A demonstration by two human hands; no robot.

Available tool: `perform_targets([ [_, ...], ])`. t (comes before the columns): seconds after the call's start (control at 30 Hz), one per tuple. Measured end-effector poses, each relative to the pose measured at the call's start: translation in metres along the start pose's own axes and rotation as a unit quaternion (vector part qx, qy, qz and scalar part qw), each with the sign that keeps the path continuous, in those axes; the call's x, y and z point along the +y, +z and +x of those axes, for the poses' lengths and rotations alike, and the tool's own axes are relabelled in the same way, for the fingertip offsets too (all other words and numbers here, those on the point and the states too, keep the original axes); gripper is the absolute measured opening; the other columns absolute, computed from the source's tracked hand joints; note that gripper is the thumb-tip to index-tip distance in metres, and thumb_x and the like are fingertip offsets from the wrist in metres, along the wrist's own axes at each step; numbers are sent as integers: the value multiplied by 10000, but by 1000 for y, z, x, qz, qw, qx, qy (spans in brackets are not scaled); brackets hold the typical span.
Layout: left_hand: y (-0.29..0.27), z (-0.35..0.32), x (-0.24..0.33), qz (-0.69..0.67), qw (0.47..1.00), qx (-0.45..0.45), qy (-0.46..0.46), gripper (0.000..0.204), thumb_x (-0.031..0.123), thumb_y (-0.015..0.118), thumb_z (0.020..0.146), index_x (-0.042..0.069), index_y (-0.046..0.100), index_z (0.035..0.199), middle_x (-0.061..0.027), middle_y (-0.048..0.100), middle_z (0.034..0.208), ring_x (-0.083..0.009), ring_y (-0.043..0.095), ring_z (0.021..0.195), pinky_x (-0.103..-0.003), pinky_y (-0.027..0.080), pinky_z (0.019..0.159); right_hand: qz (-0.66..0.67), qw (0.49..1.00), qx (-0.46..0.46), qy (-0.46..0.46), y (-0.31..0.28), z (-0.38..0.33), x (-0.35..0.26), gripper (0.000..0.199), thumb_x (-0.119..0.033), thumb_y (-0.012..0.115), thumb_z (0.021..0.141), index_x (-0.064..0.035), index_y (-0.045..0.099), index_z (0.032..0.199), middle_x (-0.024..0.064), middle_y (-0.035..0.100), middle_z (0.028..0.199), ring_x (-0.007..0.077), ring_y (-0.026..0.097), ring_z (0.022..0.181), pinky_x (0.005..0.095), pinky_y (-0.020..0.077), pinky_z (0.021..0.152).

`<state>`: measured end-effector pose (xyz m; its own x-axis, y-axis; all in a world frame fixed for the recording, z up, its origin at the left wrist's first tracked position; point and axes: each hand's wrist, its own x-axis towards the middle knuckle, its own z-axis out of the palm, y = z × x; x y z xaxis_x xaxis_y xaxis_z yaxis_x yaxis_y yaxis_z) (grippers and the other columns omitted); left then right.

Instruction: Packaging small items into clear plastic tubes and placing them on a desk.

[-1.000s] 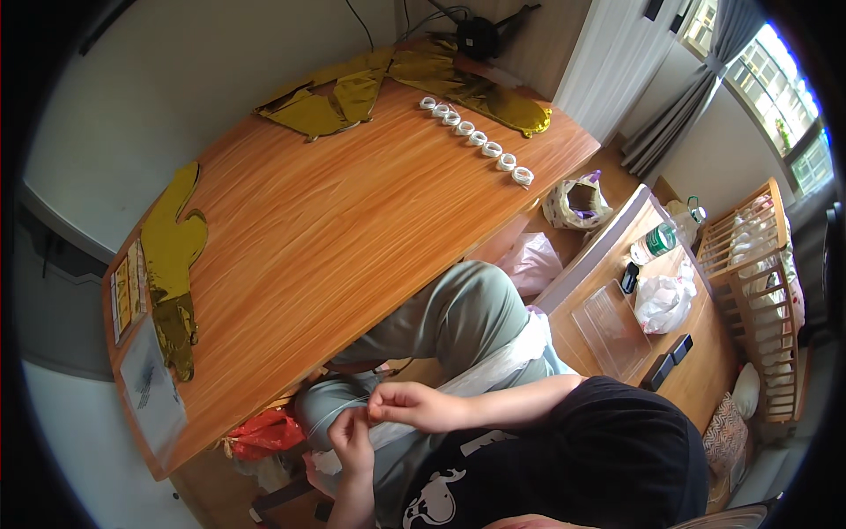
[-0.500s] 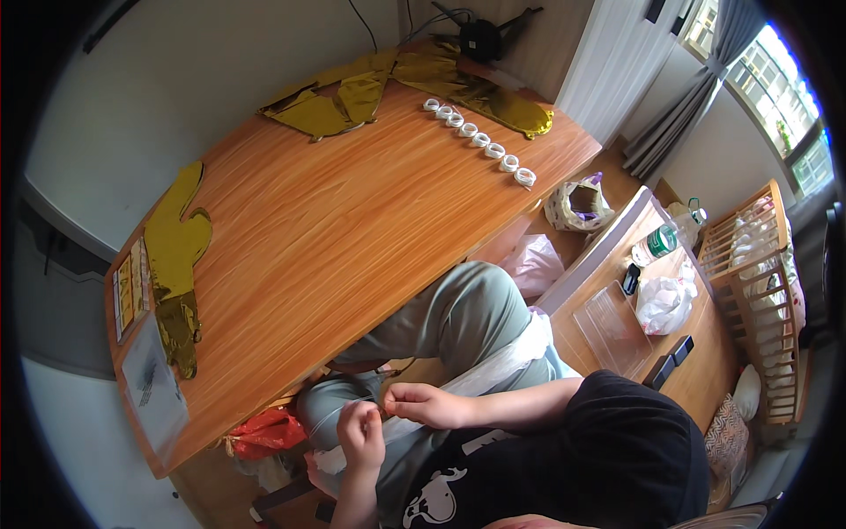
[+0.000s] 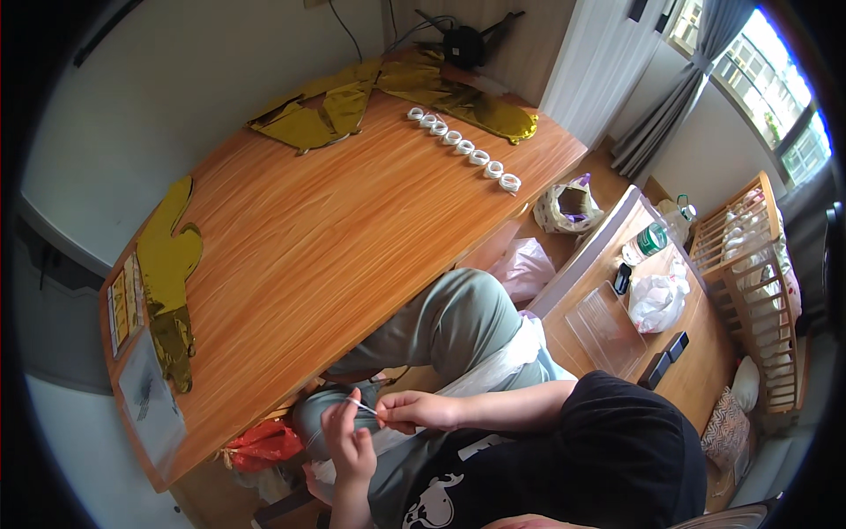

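Note:
A thin white string (image 3: 364, 406) runs taut between my two hands, above my lap. My left hand (image 3: 351, 445) has its fingers raised, with the string's one end at the upper fingers; how it is held there is partly hidden. Closed in a pinch, my right hand (image 3: 418, 412) grips the other end. On the far right part of the wooden table (image 3: 291, 256) several small white string coils (image 3: 452, 137) lie in a slanting row.
Flat gold foil balloons (image 3: 167, 256) lie along the table's left and back edges, near a clear plastic sleeve (image 3: 150, 397). A black router (image 3: 464, 46) stands at the back. To my right, a side surface holds a bottle (image 3: 645, 243), a white plastic bag (image 3: 659, 300) and a clear tray (image 3: 606, 331).
My hands have moved slightly apart from being close together, and the white string now shows stretched between them. The left fingers have lifted and straightened. The whole view has shifted a little.

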<state>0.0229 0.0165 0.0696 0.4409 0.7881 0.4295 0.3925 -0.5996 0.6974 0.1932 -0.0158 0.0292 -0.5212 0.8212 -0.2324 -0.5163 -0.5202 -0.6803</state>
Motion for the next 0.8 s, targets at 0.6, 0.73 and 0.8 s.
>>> perform_targets([
  [0.6,8,-28,-22,-328,912,-139,-205,462,342,445,997,20,530,1317,-146,595,1237,-315,533,1153,-375,402,967,-46,997,35,-46,-13,-7,28,150,-197,483,970,-83,517,878,-55,433,712,38,390,611,206,302,552],
  [0.73,2,-49,-50,-539,797,-114,-246,369,240,420,996,-30,594,1177,-107,618,1009,-230,592,925,-303,446,858,22,993,96,-62,-8,-12,18,125,-229,499,933,-125,518,867,-58,457,681,42,386,569,206,287,523],
  [0.8,-15,-12,-3,-183,935,-233,-194,338,233,423,997,-11,632,1102,-118,643,1017,-230,594,973,-306,447,846,81,986,98,-109,-4,-16,8,118,-218,492,928,-120,525,871,-58,458,680,43,385,566,205,288,528],
])
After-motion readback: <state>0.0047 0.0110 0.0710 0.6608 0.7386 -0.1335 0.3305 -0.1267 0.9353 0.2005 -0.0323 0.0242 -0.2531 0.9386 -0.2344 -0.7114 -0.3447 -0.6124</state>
